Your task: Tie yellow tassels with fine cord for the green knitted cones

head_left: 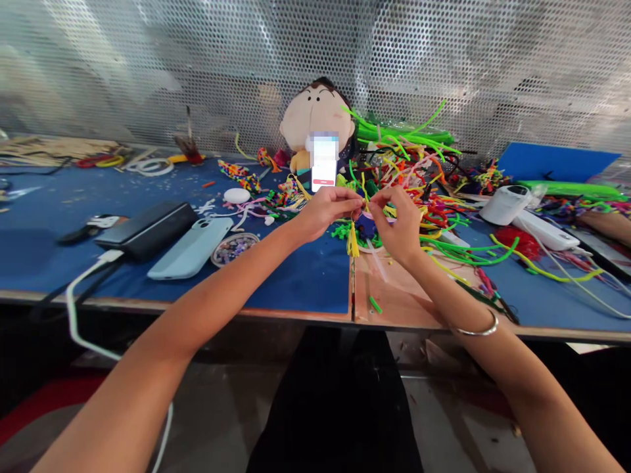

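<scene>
Yellow tassel (353, 242): hangs strands-down just below the fingertips of the left hand (328, 213), to the left of the right hand (400, 226) and above the table.
Left grip: thumb and forefinger pinched together at the tassel's upper end, the rest of the fingers curled behind.
Right grip: thumb and forefinger drawn close, near the left fingertips; too small to tell whether they pinch anything.
Gap between hands: narrow, the fingertips facing each other, with yellow strands showing about it.
Table under the tassel: a blue top (300, 279) meets a brown section (419, 295), where a short green piece (375, 304) lies near the front edge.
Beyond the hands: a lit phone (324, 167) stands upright before a plush doll (320, 112).
Left side: a light-blue phone (190, 253) lies just beside a black box (152, 230).
Right wrist: wears a silver bangle (480, 332).
</scene>
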